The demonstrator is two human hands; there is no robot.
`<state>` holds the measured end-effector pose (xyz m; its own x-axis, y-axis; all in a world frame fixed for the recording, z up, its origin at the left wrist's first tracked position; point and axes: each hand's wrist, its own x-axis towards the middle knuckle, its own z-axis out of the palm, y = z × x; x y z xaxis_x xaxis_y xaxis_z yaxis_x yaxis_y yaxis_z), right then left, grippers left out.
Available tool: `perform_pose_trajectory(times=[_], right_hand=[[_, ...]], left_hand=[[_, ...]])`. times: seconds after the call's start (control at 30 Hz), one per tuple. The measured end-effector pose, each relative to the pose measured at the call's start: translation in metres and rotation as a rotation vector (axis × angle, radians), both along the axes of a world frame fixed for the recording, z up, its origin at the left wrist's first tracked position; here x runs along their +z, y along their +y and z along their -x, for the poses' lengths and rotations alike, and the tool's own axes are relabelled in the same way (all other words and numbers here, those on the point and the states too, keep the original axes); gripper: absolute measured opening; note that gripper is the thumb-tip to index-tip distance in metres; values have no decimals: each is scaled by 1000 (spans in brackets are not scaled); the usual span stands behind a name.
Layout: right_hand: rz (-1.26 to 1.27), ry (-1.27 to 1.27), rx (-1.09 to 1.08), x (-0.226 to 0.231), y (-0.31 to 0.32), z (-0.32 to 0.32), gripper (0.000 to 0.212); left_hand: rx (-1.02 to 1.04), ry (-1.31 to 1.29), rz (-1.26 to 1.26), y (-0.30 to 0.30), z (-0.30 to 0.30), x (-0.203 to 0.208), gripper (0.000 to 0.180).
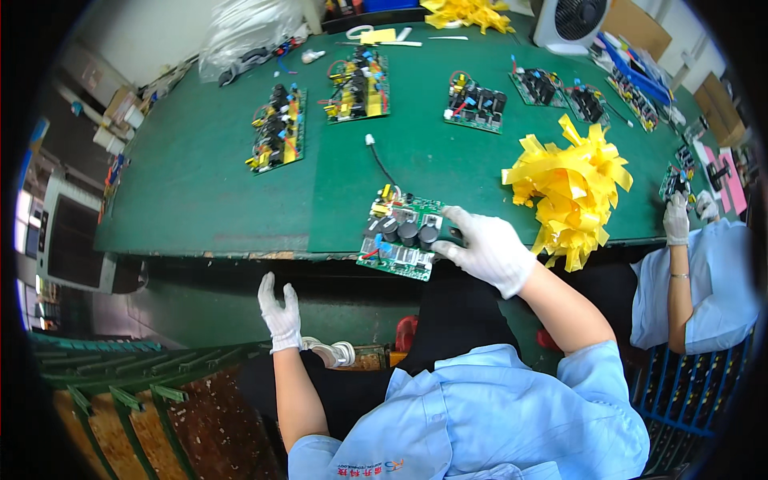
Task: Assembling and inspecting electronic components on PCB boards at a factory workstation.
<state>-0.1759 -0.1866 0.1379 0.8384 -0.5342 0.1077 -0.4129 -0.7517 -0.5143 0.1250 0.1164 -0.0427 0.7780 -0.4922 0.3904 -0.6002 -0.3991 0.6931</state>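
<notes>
My right hand (486,248), in a white glove, grips the right edge of a green circuit board (400,236) with black capacitors that lies at the near edge of the green table (208,184). A black wire with a white plug (370,140) runs from the board toward the table's middle. My left hand (280,312), also gloved, hangs below the table edge with its fingers apart, holding nothing. Under it stands a green rack (136,392).
Several more circuit boards (277,128) lie across the far table. A heap of yellow tape strips (570,188) sits right of my board. Another person's gloved hand (676,220) works at the right. A white fan (570,22) and a plastic bag (244,32) stand at the back.
</notes>
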Motion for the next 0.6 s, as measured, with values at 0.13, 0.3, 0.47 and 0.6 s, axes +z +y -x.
perform_pose_trajectory(times=[0.13,0.3,0.47,0.6], right_hand=[[22,109,24,-34,5,-31,37],[209,1,112,-29,22,-32,27],[498,28,151,11,33,-3,38],[624,-169,90,40,16,34,47]], left_hand=[[-128,-32,31,-21,15,16,46],[-156,-55,85,-10,8,17,45],[-160,20,149,-10,5,12,45],[-123,176,112,-8,20,12,46]])
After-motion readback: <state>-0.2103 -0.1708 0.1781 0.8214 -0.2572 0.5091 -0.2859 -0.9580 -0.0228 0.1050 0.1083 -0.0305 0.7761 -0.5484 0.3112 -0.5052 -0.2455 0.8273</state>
